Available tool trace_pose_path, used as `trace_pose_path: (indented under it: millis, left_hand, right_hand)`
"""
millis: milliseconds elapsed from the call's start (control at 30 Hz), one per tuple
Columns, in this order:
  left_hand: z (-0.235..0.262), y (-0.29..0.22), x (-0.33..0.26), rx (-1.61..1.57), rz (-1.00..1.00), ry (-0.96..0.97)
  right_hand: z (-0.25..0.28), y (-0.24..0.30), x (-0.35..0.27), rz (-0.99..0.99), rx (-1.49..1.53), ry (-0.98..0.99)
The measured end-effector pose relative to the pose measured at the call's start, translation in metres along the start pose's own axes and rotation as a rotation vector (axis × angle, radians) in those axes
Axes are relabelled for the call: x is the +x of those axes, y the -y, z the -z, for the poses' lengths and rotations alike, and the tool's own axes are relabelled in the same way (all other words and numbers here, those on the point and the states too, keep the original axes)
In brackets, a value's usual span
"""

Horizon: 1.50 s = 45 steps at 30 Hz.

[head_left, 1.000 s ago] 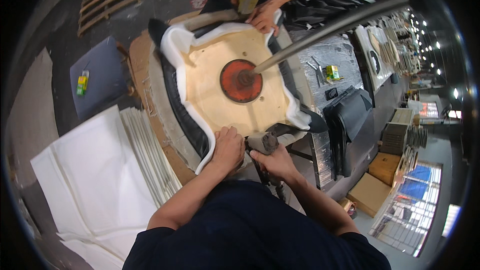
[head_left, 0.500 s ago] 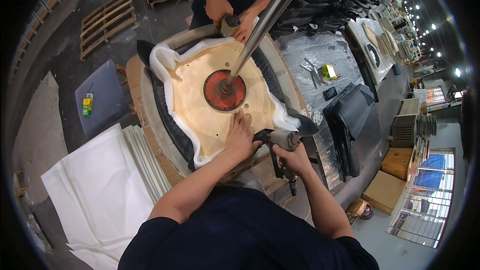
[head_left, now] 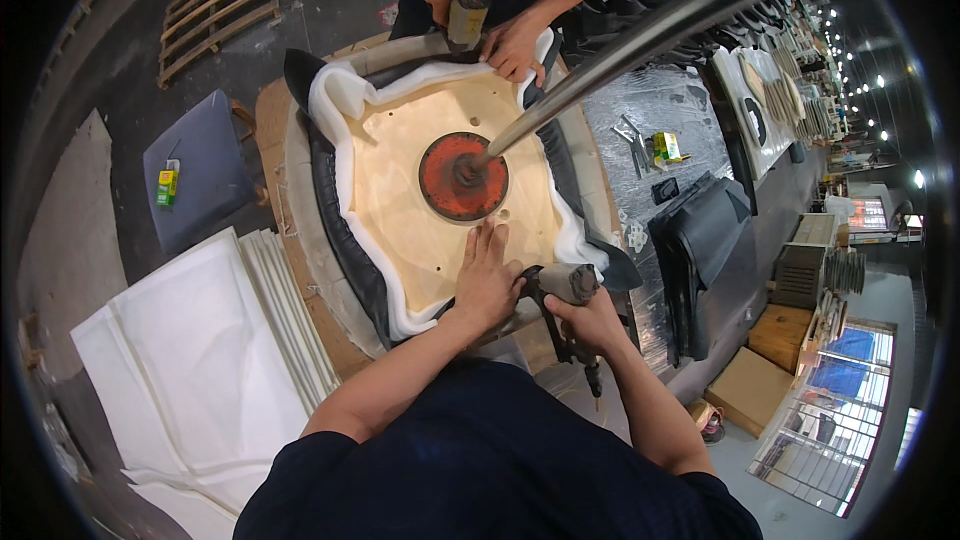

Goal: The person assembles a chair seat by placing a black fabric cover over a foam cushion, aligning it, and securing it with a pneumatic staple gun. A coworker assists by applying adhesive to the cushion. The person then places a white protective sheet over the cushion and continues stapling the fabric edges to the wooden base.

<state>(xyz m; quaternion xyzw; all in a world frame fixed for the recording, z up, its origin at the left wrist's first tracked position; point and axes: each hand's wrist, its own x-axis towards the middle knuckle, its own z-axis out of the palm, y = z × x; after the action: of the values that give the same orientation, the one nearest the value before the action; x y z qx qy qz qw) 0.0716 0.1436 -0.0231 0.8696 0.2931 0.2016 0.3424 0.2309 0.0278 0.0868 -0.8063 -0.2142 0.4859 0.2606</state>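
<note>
— At the near edge of the pale plywood seat board [head_left: 430,200], the left hand [head_left: 487,278] lies flat with fingers spread, grasping nothing; the right hand [head_left: 590,318] is clenched on the grey pneumatic staple gun [head_left: 565,288].

— Best to keep that palm pinning the white foam edging [head_left: 345,155] and black leather cover [head_left: 340,240] taut, with the nose square to the wood, clear of fingertips.

— And against half a second ago?

— Both hands sit nearly as they did — the co-worker's hand [head_left: 515,45] has shifted along the far rim.
</note>
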Motion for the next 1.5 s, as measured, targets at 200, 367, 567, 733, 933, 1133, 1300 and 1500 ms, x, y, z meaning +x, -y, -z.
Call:
trace_pose_path:
  millis: [200, 367, 567, 733, 933, 1133, 1300, 1500]
  left_hand:
    - [-0.007, 0.002, -0.002, -0.036, 0.014, -0.033]
    - [-0.006, 0.001, -0.002, -0.052, 0.028, -0.02]
    - [0.011, 0.001, -0.004, 0.017, 0.036, 0.076]
    - [0.032, 0.005, -0.016, 0.053, 0.033, 0.19]
    - [0.027, 0.005, -0.012, -0.02, 0.087, 0.123]
    - [0.015, 0.003, -0.011, -0.028, 0.111, 0.073]
    - [0.011, 0.004, -0.012, -0.047, 0.116, 0.052]
    - [0.012, 0.006, -0.011, -0.035, 0.103, 0.075]
  right_hand:
    - [0.001, 0.004, 0.007, 0.057, -0.136, 0.008]
    - [0.0, 0.008, 0.013, 0.071, -0.217, 0.017]
    - [-0.004, 0.012, 0.016, 0.166, -0.328, -0.039]
    - [0.002, 0.016, 0.011, 0.025, -0.093, 0.051]
    - [-0.004, 0.013, 0.0, 0.027, 0.022, 0.043]
    - [-0.012, 0.015, -0.002, -0.047, -0.027, 0.036]
    - [-0.012, 0.012, 0.005, 0.042, -0.144, -0.007]
    - [-0.02, -0.004, 0.017, 0.348, -0.323, -0.104]
